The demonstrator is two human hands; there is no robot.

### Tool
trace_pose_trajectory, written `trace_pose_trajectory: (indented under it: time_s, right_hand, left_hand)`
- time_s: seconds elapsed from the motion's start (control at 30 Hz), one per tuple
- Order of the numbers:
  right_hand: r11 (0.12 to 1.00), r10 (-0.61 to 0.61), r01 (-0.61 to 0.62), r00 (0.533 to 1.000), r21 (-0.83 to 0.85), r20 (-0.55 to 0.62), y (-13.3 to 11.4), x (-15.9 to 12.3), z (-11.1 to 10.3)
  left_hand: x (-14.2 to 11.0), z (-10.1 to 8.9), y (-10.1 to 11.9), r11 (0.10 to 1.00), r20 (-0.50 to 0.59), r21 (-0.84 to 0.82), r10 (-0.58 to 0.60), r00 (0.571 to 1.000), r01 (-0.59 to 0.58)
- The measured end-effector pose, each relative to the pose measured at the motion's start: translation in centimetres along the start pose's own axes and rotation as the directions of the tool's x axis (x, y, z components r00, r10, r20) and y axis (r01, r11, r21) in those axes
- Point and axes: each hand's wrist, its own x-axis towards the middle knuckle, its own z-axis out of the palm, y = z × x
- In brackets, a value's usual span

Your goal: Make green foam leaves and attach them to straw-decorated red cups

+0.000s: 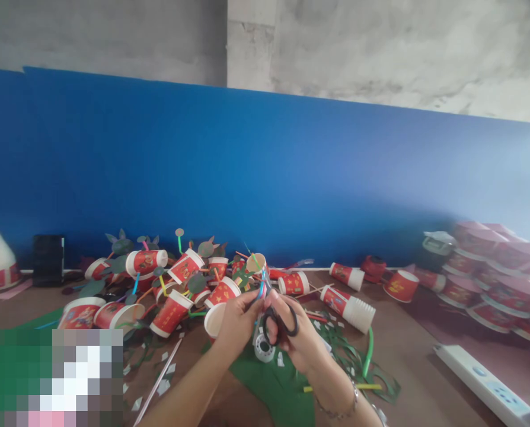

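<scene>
Gripping a pair of black-handled scissors (296, 323), the right hand (287, 326) has its fingers curled through the loops, the blades pointing away toward the far side. The left hand (240, 320) is mostly closed, thumb and fingers pinching a thin blue-and-pink strip (262, 289) just beside the blades; whether they touch it is hard to tell.

Red paper cups (171, 313) lie heaped at left, many tipped over, with coloured straws and dark paper shapes among them. Just beyond the hands, an open cup (256, 263) faces the near side; its contents cannot be made out. Right of the hands, a column of nested cups (349, 308) lies on its side, white rims showing. Farther right, red cups with pink tops (514, 290) are piled in layers, near a dark container with a pale lid (438, 243).

The brown table (420, 373) carries green paper (283, 385), a tape roll (264, 348) under the hands, white scraps, a bent green straw (370, 350) and, at near right, a white power strip (482, 379). A blue partition (265, 166) runs along the far edge, with a rough grey wall (402, 53) above it.
</scene>
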Motion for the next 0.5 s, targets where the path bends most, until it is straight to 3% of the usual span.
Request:
trace_pose_trajectory:
  time_s: [0.1,0.17,0.23,0.27,0.3,0.37,0.43,0.5]
  right_hand:
    - [0.997,-0.068,0.072,0.991,0.025,-0.112,-0.9,0.7,-1.7]
    - [0.995,-0.097,0.094,0.985,-0.029,-0.145,-1.5,1.4,-3.6]
    - [0.962,-0.126,0.084,0.981,-0.258,-0.15,-1.9,2.1,-5.5]
    - [0.9,-0.132,0.059,0.981,-0.432,-0.14,-1.9,2.3,-6.3]
    - [0.779,-0.151,0.019,0.976,-0.627,-0.157,-1.7,2.4,-6.9]
    - [0.4,-0.089,-0.069,0.99,-0.914,-0.113,-1.1,2.5,-7.2]
    - [0.085,0.066,-0.095,0.994,-0.992,-0.09,-0.2,2.3,-6.8]
    - [-0.023,0.154,-0.094,0.983,-0.995,-0.096,0.6,2.0,-6.0]
  left_hand:
    - [-0.1,0.4,-0.3,0.998,0.06,0.062,0.029,0.998,-0.032]
    - [-0.3,0.8,-0.5,0.998,0.042,0.058,-0.026,0.999,0.024]
    - [-0.3,1.0,-0.5,0.994,-0.018,-0.043,-0.097,0.995,0.096]
    - [-0.3,1.0,-0.5,0.986,-0.049,-0.11,-0.127,0.991,0.121]
    - [-0.2,1.0,-0.5,0.976,-0.075,-0.173,-0.148,0.986,0.133]
    - [-0.1,0.8,-0.4,0.959,-0.101,-0.247,-0.171,0.98,0.142]
    - [0.1,0.6,-0.4,0.952,-0.105,-0.269,-0.177,0.979,0.144]
    - [0.2,0.5,-0.6,0.949,-0.101,-0.284,-0.173,0.98,0.138]
